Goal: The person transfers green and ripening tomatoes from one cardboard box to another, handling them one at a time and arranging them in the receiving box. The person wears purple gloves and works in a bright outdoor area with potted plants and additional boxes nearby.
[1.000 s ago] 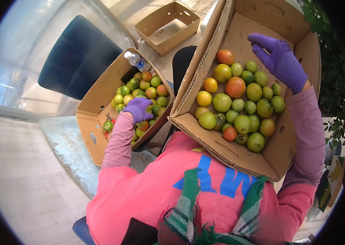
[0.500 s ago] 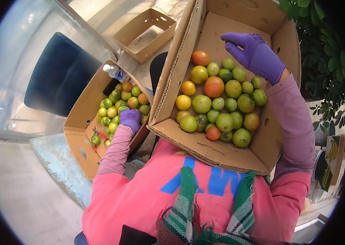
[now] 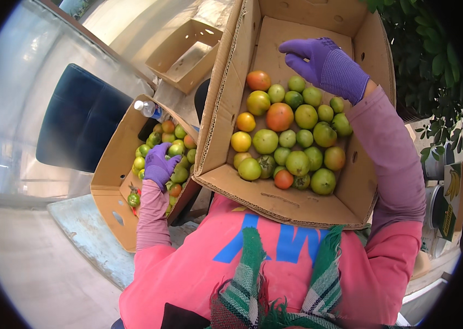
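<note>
Both my hands wear purple gloves. My left hand (image 3: 161,165) is over the heap of green and reddish tomatoes (image 3: 181,174) in the cardboard box (image 3: 112,174) at the left. Its thumb and fingers are spread apart against the tomatoes, and I see nothing gripped between them. Above the far part of the large cardboard box (image 3: 275,204) on my lap is my right hand (image 3: 319,64), its fingers stretched out and thumb apart, holding nothing. Green, yellow and red tomatoes (image 3: 279,117) lie in the near half of that box.
A clear bottle (image 3: 148,108) lies in the left box's far corner. Near its left wall, a green tomato (image 3: 133,199) sits by a red-handled tool mostly hidden. Farther off are a small cardboard box (image 3: 183,57) and dark blue chair back (image 3: 81,118). Leaves (image 3: 434,60) hang at right.
My left hand has shifted away to the left over the tomatoes, its thumb and fingers now showing apart. The right hand keeps its pose above the large box. The whole view has shifted slightly.
</note>
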A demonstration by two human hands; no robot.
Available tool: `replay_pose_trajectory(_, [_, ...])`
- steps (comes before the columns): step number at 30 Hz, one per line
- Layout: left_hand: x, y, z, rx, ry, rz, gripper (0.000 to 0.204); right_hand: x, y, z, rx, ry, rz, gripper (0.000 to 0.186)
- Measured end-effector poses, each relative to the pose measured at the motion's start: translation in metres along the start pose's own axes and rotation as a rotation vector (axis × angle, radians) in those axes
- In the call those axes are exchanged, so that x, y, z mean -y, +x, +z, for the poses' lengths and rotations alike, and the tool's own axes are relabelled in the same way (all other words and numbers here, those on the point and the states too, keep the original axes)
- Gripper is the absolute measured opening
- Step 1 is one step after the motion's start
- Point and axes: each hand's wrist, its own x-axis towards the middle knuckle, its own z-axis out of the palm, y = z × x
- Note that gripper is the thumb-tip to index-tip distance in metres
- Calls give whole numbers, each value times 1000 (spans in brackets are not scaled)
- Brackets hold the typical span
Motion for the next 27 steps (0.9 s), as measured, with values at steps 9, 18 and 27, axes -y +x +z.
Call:
replay_pose_trajectory(9, [-205, 7, -100, -422, -441, 376, 61, 56, -7, -14, 340, 602, 83, 39])
replay_pose_trajectory(18, [-265, 38, -84, -362, -89, 770, 61, 82, -8, -20, 602, 588, 144, 54])
replay_pose_trajectory(27, [-271, 46, -73, -139, 70, 778, 60, -68, 10, 0, 196, -434, 359, 45])
